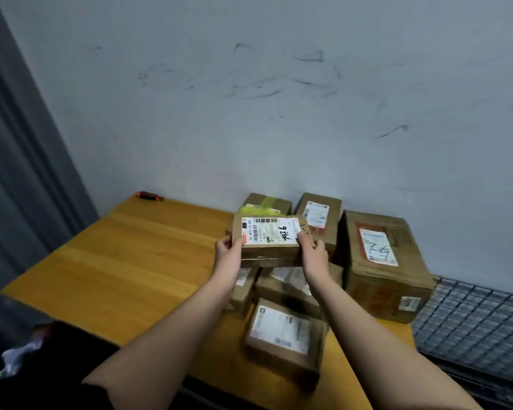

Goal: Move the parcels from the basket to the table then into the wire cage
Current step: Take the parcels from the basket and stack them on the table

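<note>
Both hands on one flat parcel [268, 236], label up: left hand [230, 251] grips its left end, right hand [313, 253] its right end. It sits atop other boxes on the wooden table [125, 261]. Large carton [382, 264] just right of it; two smaller boxes behind, against the wall; another labelled box [285, 335] nearer. Wire cage [471, 321] right of the table. Small orange-black object [149, 196] at the far left corner

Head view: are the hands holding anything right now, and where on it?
Yes: the flat labelled parcel, gripped at its two short ends, left hand on the left end, right hand on the right end.
</note>
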The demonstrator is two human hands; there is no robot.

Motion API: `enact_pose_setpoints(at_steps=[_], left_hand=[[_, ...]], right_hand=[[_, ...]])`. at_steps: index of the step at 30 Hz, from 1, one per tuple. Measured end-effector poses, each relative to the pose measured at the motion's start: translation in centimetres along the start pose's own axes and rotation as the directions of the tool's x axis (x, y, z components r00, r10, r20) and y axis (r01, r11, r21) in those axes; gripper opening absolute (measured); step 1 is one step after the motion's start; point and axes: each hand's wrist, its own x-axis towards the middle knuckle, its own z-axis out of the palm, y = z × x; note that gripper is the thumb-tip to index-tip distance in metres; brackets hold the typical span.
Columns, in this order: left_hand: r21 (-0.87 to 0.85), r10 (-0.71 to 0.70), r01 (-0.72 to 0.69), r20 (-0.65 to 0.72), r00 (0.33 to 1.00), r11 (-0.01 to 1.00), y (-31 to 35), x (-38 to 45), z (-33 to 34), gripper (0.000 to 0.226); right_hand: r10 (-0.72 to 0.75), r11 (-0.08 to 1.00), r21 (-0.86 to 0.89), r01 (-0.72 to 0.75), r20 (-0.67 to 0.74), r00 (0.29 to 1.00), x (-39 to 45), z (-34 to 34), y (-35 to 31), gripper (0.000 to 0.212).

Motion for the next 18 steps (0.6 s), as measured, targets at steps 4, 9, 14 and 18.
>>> enact_pose_setpoints(at_steps=[4, 9, 14, 18], left_hand=[[0.045, 0.016, -0.02, 0.073, 0.997, 0.999, 1.5, 3.3, 8.7, 0.052], [0.1, -0.033, 0.015, 0.175, 0.984, 0.995, 1.7, 7.5, 19.0, 0.058], [0.155, -0.191, 0.156, 0.254, 0.948, 0.976, 1.2, 9.5, 27.2, 0.043], [0.223, -0.27, 0.206, 0.317, 0.909, 0.953, 0.3, 10.0, 31.4, 0.042]], right_hand=[[-0.012, 0.999, -0.041, 0.009, -0.065, 0.998, 6.8, -5.6, -1.1, 0.065], [0.013, 0.996, -0.083, -0.029, -0.187, 0.982, 13.8, -12.7, -2.0, 0.07], [0.025, 0.989, -0.131, -0.063, -0.268, 0.963, 18.8, -18.4, -1.0, 0.072], [0.059, 0.955, -0.258, -0.147, -0.324, 0.944, 21.5, -22.0, 0.1, 0.066]])
